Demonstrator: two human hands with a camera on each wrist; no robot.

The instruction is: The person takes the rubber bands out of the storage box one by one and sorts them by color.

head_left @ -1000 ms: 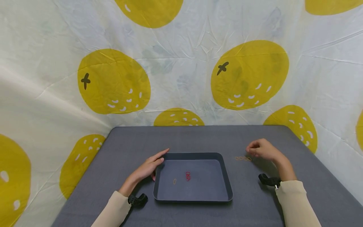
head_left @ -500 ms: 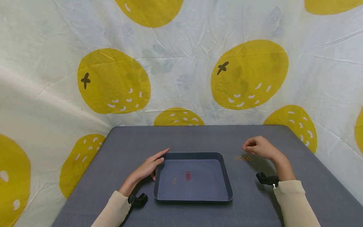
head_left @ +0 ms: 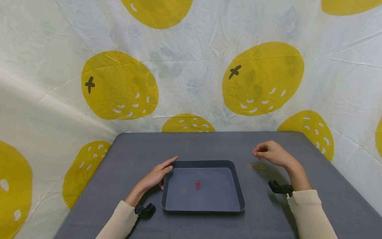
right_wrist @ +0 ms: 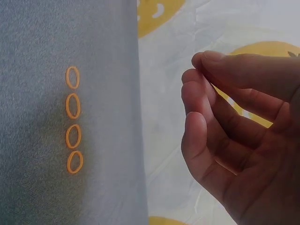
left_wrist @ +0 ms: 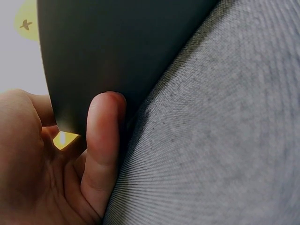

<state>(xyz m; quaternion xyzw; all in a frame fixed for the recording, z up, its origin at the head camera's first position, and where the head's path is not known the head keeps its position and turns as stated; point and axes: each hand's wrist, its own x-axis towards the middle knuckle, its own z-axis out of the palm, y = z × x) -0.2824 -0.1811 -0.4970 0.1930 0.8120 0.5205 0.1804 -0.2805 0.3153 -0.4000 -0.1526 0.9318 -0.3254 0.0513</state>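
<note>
My left hand (head_left: 154, 176) grips the left side of a dark grey rectangular tray (head_left: 241, 194) near its far corner. In the left wrist view one finger (left_wrist: 103, 133) presses against the outside of the tray wall, while other fingers go behind its edge. Inside the tray lie red rubber bands (head_left: 198, 186) in a small cluster and one yellow rubber band (head_left: 183, 191). My right hand (head_left: 274, 153) hovers above the table, just beyond a row of several yellow rubber bands (right_wrist: 72, 106). Its thumb and index fingertips meet, the other fingers bend loosely, and nothing shows between them.
A grey cloth covers the table (head_left: 197, 146). Behind and beside it hangs a white curtain (head_left: 191, 83) printed with large yellow fruit. Black wrist camera mounts (head_left: 145, 211) stick out below both wrists.
My right hand has risen from the right end of the yellow rubber band row and shifted slightly left and away. The left hand, tray and bands in it have stayed put.
</note>
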